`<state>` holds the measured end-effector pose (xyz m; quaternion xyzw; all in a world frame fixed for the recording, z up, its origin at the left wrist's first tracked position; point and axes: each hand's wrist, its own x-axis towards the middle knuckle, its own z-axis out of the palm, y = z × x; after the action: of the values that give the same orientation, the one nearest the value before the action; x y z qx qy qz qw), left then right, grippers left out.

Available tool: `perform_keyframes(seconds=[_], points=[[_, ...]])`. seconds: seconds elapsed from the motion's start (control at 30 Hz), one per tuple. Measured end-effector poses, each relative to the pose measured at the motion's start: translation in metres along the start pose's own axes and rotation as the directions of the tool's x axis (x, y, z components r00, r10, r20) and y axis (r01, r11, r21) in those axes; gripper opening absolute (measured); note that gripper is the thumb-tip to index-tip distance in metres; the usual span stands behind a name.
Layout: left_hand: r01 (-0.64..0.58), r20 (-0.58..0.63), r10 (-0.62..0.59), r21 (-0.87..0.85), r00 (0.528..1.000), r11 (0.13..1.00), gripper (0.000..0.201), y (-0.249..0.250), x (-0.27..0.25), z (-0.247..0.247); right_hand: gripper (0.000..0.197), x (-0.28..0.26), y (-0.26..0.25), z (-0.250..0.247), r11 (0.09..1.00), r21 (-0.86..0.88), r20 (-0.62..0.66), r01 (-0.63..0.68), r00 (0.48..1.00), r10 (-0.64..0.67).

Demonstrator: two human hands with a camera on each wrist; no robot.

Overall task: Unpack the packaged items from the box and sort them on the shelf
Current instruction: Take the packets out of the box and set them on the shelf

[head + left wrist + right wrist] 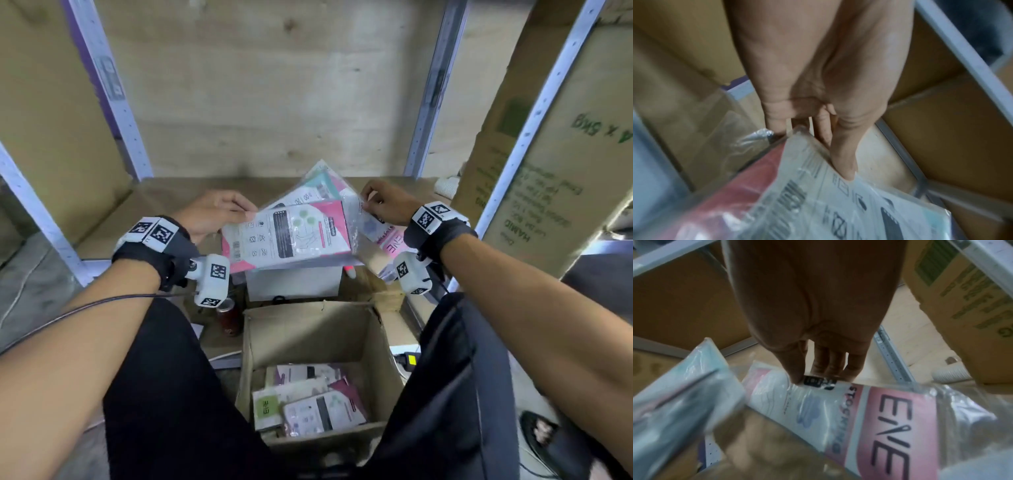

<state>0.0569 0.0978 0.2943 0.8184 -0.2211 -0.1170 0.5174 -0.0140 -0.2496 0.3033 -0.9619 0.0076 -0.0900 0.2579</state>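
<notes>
My left hand [219, 212] pinches the upper left corner of a pink-and-white plastic packet [287, 234], held above the shelf board [144, 205]; the left wrist view shows the thumb [842, 155] lying on that packet [818, 203]. A teal-edged packet [318, 186] fans out behind it. My right hand [383, 202] pinches the top edge of a pink packet marked EVE [380, 236], whose label [890, 408] fills the right wrist view. The open cardboard box [301, 329] sits between my knees, with several more packets [308, 401] on its bottom.
A large cardboard carton [555, 164] with green print stands on the shelf at the right. Grey metal uprights [113, 92] frame the bay, with a wooden back panel behind. A white box [294, 282] and a red can [229, 317] sit under the shelf edge.
</notes>
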Motion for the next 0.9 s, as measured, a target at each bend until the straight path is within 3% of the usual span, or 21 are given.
perform_keyframes(seconds=[0.13, 0.23, 0.4, 0.5, 0.63, 0.73, 0.83, 0.9], points=[[0.064, -0.154, -0.122, -0.339, 0.98, 0.939, 0.014, -0.012, 0.012, -0.006, 0.005, 0.007, 0.009, 0.013, 0.991, 0.083, -0.09, -0.11, 0.989, 0.117], [0.144, -0.239, -0.261, -0.415, 0.935, 0.898, 0.014, -0.03, 0.03, -0.004, 0.009, 0.02, 0.017, 0.038, 0.932, 0.299, -0.04, -0.207, 0.973, 0.229], [0.217, -0.341, -0.338, -0.347, 0.877, 0.912, 0.03, -0.072, 0.071, 0.0, 0.026, 0.049, 0.015, 0.076, 0.816, 0.48, 0.073, -0.321, 0.942, 0.327], [0.289, -0.325, -0.393, -0.324, 0.86, 0.901, 0.016, -0.092, 0.089, -0.002, 0.026, 0.071, 0.008, 0.091, 0.835, 0.423, 0.155, -0.352, 0.936, 0.316], [0.353, -0.346, -0.446, -0.302, 0.825, 0.886, 0.033, -0.112, 0.105, -0.008, 0.02, 0.098, -0.001, 0.112, 0.815, 0.433, 0.169, -0.384, 0.923, 0.345], [0.359, -0.37, -0.43, -0.248, 0.824, 0.9, 0.026, -0.115, 0.107, -0.009, 0.024, 0.112, -0.004, 0.124, 0.784, 0.472, 0.179, -0.403, 0.915, 0.362], [0.395, -0.406, -0.458, -0.232, 0.791, 0.889, 0.032, -0.116, 0.11, -0.011, 0.035, 0.12, -0.01, 0.129, 0.778, 0.442, 0.25, -0.447, 0.894, 0.372], [0.446, -0.394, -0.482, -0.187, 0.782, 0.876, 0.015, -0.115, 0.113, -0.013, 0.038, 0.124, -0.015, 0.132, 0.759, 0.45, 0.312, -0.47, 0.88, 0.359]])
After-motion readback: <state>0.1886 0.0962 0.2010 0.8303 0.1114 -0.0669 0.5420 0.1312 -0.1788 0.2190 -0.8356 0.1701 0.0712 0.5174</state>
